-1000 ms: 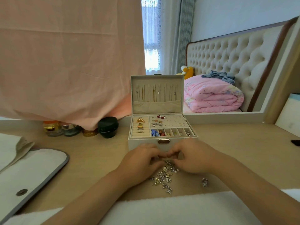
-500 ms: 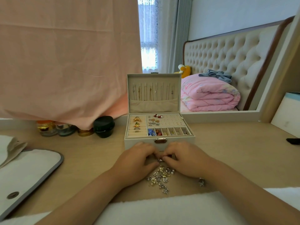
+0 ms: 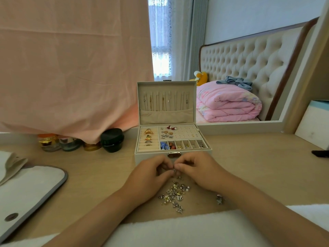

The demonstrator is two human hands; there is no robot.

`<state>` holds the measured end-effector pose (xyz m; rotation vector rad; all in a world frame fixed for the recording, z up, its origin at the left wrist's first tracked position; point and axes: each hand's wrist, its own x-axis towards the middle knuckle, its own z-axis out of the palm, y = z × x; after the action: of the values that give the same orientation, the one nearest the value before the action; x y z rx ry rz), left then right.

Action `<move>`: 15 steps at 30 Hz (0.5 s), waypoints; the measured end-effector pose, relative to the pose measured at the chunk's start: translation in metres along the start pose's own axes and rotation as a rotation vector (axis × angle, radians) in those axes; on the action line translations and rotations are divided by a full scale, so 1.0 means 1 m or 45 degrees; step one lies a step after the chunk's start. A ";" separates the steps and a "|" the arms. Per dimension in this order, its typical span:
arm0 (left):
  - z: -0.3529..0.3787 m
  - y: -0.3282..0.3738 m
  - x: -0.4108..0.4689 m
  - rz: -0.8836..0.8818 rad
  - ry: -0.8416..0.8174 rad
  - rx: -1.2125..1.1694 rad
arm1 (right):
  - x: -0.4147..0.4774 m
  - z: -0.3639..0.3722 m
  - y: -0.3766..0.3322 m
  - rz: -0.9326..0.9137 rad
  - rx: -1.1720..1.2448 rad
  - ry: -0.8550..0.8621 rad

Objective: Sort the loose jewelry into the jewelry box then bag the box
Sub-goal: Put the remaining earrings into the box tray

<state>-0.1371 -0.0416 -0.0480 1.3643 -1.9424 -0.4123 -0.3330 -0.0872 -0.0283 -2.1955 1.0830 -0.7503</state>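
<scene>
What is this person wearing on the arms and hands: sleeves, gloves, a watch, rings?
Nothing that shows. The left hand and right hand are bare, without gloves. The left forearm and right forearm are uncovered down to the picture's bottom edge: no sleeve, watch or bracelet. No ring shows on the visible parts of the fingers.

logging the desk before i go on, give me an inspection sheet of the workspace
surface: wooden desk
job's things: jewelry box open, lid upright; loose jewelry heaped before it; stray piece to the right; white bag flat at left
clutter: jars, black tub
hands: left hand and right hand, fingers pinching a small piece
cables: nothing seen
surroundings: pink cloth, bed
</scene>
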 end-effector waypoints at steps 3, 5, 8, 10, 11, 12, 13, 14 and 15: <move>0.000 0.002 0.000 -0.022 0.042 -0.118 | 0.001 0.001 -0.002 0.104 0.289 -0.006; -0.001 0.004 0.001 -0.019 0.071 -0.193 | 0.002 0.000 -0.001 0.144 0.350 0.015; -0.002 0.005 0.002 -0.020 0.077 -0.261 | 0.002 -0.001 -0.001 0.129 0.368 0.027; -0.003 0.006 0.002 -0.024 0.077 -0.306 | 0.002 -0.003 -0.002 0.132 0.415 0.050; -0.004 0.007 0.004 -0.025 0.090 -0.328 | 0.003 -0.004 -0.002 0.138 0.441 0.071; -0.006 0.009 0.006 -0.029 0.114 -0.348 | 0.005 -0.005 -0.003 0.147 0.469 0.098; -0.008 0.011 0.009 -0.034 0.144 -0.370 | 0.007 -0.007 -0.005 0.150 0.496 0.123; -0.010 0.013 0.013 -0.040 0.169 -0.404 | 0.009 -0.010 -0.007 0.142 0.519 0.144; -0.012 0.015 0.018 -0.040 0.185 -0.429 | 0.012 -0.014 -0.009 0.126 0.545 0.159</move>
<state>-0.1419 -0.0509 -0.0238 1.1726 -1.6480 -0.6081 -0.3319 -0.0956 -0.0097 -1.7425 0.9756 -0.9829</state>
